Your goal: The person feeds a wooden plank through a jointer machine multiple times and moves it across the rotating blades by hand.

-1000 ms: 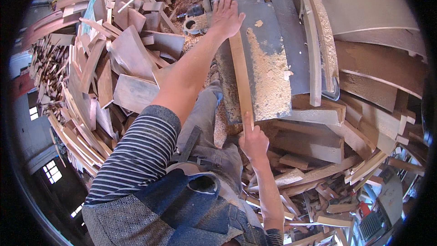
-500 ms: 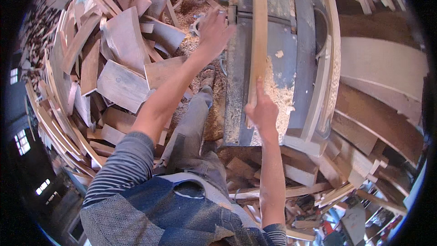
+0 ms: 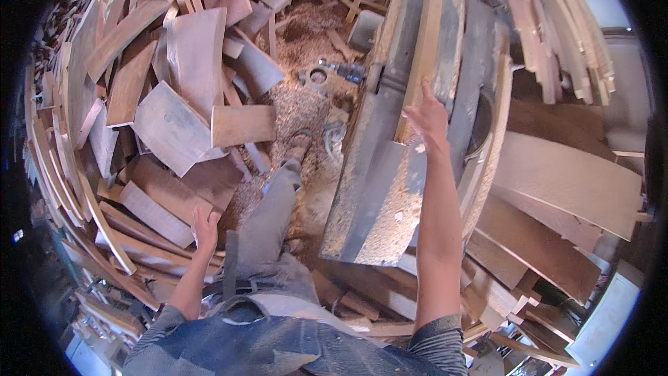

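Observation:
A long narrow wooden strip lies lengthwise on the grey metal bed of a jointer planer. My right hand grips the strip's near end, with the index finger stretched along its top and the thumb side at its left edge. My right arm reaches straight forward over the machine. My left hand hangs apart from the machine at lower left, fingers loosely spread and holding nothing, close to the heap of boards. Pale shavings cover part of the near bed.
Offcut boards are piled along my left, with a short board nearest the machine. A motor-like part sits left of the bed above sawdust. Wide boards lie to the right, below a stack of long strips.
The strip and my right hand have moved farther forward along the bed. My left hand has drawn back from beside the machine to the lower left. The view has shifted.

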`<state>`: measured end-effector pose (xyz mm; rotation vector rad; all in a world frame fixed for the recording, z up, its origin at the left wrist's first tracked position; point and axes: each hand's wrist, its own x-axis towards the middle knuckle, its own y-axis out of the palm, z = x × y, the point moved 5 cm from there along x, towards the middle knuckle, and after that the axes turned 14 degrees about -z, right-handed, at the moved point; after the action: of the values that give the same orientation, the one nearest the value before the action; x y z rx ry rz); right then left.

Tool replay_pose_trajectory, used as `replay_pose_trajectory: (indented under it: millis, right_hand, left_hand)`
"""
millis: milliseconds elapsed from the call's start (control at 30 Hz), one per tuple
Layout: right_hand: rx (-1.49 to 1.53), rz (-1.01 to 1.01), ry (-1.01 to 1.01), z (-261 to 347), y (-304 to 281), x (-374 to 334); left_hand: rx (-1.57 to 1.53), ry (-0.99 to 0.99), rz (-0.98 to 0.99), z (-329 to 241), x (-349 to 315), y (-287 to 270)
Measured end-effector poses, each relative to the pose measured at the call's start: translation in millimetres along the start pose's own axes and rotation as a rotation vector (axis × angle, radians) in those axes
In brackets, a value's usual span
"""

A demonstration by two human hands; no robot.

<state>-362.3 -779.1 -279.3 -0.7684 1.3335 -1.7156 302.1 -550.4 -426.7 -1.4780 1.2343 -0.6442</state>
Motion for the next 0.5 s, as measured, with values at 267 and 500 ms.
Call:
replay_pose_trajectory:
  millis: [267, 500]
  right_hand:
    - [0.6, 0.086, 0.13, -32.3, -44.2, -56.7]
    - [1.873, 0.17, 0.589, -50.8, -47.2, -355.5]
  left_hand:
    - [-0.376, 0.393, -0.022, -169.7, 11.4, -28.3]
    - [-0.733, 0.552, 0.332, -314.5, -100.0, -76.3]
